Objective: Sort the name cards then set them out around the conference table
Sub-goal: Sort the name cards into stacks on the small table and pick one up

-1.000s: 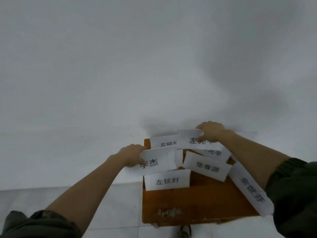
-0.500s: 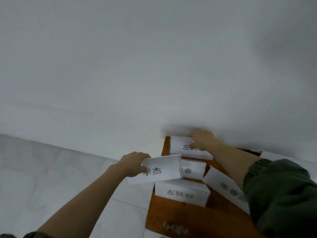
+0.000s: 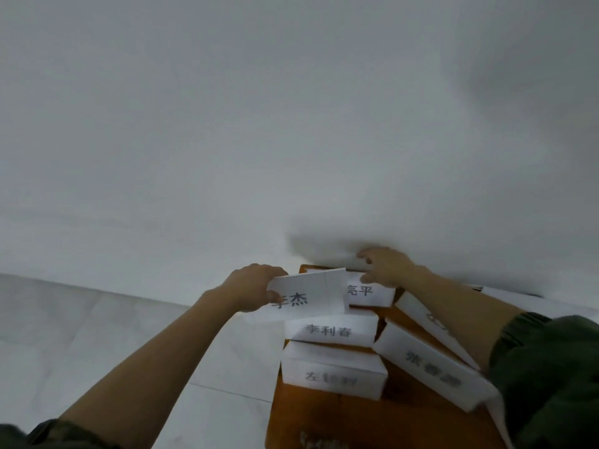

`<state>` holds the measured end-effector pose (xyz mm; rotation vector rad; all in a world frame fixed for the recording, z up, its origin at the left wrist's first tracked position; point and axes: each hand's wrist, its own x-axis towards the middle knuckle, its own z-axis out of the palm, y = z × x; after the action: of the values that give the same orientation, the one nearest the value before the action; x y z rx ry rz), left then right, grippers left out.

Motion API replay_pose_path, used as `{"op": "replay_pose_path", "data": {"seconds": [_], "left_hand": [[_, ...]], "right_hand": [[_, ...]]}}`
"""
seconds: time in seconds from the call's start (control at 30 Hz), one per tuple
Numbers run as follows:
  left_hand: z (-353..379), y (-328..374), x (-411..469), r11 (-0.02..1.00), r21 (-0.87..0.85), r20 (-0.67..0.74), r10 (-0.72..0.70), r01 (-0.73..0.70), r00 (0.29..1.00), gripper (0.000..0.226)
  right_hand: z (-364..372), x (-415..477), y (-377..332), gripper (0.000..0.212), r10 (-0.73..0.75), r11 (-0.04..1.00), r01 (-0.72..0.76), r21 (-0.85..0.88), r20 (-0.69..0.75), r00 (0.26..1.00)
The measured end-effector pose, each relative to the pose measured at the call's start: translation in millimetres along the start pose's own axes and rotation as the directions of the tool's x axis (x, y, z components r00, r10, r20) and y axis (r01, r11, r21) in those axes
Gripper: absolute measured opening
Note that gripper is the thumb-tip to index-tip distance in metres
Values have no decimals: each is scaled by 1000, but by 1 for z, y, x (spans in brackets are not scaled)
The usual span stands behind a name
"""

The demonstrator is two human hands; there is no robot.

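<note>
Several white folded name cards with black characters lie on a small orange-brown wooden table (image 3: 324,419). My left hand (image 3: 251,286) grips the left end of one name card (image 3: 311,296) and holds it above the table's far left part. My right hand (image 3: 387,267) reaches to the far edge by the wall, thumb and curled fingers on the top of another card (image 3: 369,293) standing there. Closer to me stand a third card (image 3: 330,330) and a fourth card (image 3: 334,374). Two long cards (image 3: 431,367) lie slanted under my right forearm.
A plain white wall (image 3: 291,124) rises directly behind the table. Pale floor tiles (image 3: 97,335) lie to the left, below the table's left edge. My dark green sleeves fill the lower corners.
My right hand has carried its card back to the table's far edge by the wall. My left hand keeps hold of its card. The view has swung left and closer to the table.
</note>
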<state>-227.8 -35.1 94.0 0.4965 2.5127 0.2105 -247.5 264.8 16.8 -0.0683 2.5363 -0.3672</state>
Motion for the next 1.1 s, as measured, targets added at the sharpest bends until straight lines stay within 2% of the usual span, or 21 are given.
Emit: {"op": "replay_pose_path", "data": {"seconds": [0.17,0.27,0.43,0.57,0.7,0.87,1.0,1.1], "left_hand": [[-15,30,47,989,90,-43,118,-114,992,46],[-7,49,70,982,113,-43,155,-150,987,47],[23,68,98,977,144,4,157,-156,988,45],[43,76,117,971,177,22,156,-158,987,47],[56,77,133,971,179,27,157,-160,987,47],[66,77,145,968,196,38,153,-157,988,47],[68,83,138,940,289,-39,202,-183,979,50],[67,94,116,933,220,-185,325,-283,927,53]], "right_hand": [[-20,-55,40,42,133,987,-99,127,-288,948],[-16,-81,56,37,208,976,-170,137,-338,918],[12,-110,75,33,270,959,-226,173,-298,916],[40,-125,83,43,298,945,-255,205,-219,929],[62,-135,90,42,325,927,-281,247,-160,932],[82,-141,94,47,352,919,-307,248,-164,922],[87,-143,91,54,334,924,-304,230,-104,937],[89,-141,86,66,311,928,-290,233,-62,948]]}}
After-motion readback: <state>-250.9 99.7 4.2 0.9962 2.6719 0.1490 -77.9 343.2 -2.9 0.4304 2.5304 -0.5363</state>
